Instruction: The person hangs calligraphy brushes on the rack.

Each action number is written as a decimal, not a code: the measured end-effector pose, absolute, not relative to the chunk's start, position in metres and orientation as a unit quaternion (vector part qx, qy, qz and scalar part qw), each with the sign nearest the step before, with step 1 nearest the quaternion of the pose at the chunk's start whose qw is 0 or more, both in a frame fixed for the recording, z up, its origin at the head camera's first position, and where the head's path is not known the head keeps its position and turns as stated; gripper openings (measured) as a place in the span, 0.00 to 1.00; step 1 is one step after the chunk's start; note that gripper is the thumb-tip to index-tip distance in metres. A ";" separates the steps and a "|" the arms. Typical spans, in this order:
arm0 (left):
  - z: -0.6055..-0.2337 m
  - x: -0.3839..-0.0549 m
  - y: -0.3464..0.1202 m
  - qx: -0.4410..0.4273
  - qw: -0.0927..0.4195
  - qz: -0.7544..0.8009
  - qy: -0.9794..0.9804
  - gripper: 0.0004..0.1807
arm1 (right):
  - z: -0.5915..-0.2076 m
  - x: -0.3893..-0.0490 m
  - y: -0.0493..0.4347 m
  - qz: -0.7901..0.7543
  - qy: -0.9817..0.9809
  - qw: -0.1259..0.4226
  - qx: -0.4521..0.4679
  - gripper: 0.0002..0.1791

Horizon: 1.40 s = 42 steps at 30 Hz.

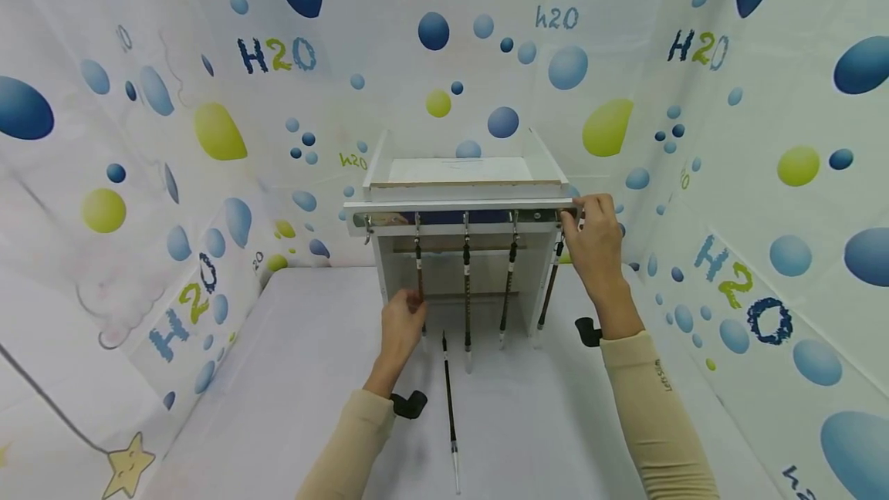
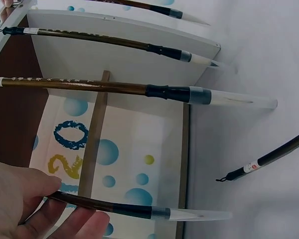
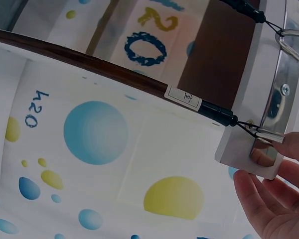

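Counter [image 1: 305,376]: carries the white rack [image 1: 465,193]. The rack should not be allowed to shift; any sideways pull on its front would, in my judgement, set everything hung there swinging.

Rail [image 1: 444,218]: runs across the rack's upper front and past both its sides. Bracing one end while working below is sound practice.

Brushes: four [image 1: 468,284] hang at the rack's front, bristle ends down. A loose brush [image 1: 450,400] lies on the counter before the rack, loop end toward it. The held brush [image 2: 132,210], leftmost of those hanging, is best stilled gently by its shaft, clear of the covered bristles.

Right hand [image 1: 599,241]: at the rack's right upper corner, gripping the rail end, thumb at the hook [image 3: 269,135], fingers curled below.

Left hand [image 1: 401,322]: before the rack's left side, pinching the held brush between thumb and fingers; no wide spread.

Smallest fittings: the bare hook [image 1: 368,230] at the rack's far left carries nothing. Cords should sit fully inside their hooks.
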<state>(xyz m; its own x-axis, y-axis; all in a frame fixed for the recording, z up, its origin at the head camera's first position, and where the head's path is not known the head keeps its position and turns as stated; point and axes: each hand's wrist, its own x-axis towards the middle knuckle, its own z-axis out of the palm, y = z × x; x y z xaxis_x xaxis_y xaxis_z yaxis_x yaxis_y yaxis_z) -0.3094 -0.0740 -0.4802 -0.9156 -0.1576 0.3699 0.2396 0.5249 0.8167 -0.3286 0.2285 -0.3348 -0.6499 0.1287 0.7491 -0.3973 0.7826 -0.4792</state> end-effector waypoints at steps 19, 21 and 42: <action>-0.481 -0.312 -0.077 -0.020 0.210 -0.486 -0.848 0.12 | -0.336 -0.330 0.228 0.315 -0.852 0.411 0.075 0.16; -0.482 -0.311 -0.077 -0.017 0.210 -0.482 -0.851 0.12 | -0.336 -0.330 0.228 0.316 -0.853 0.410 0.074 0.17; -0.476 -0.282 -0.082 -0.004 0.210 -0.495 -0.843 0.31 | -0.336 -0.331 0.229 0.318 -0.845 0.422 0.087 0.16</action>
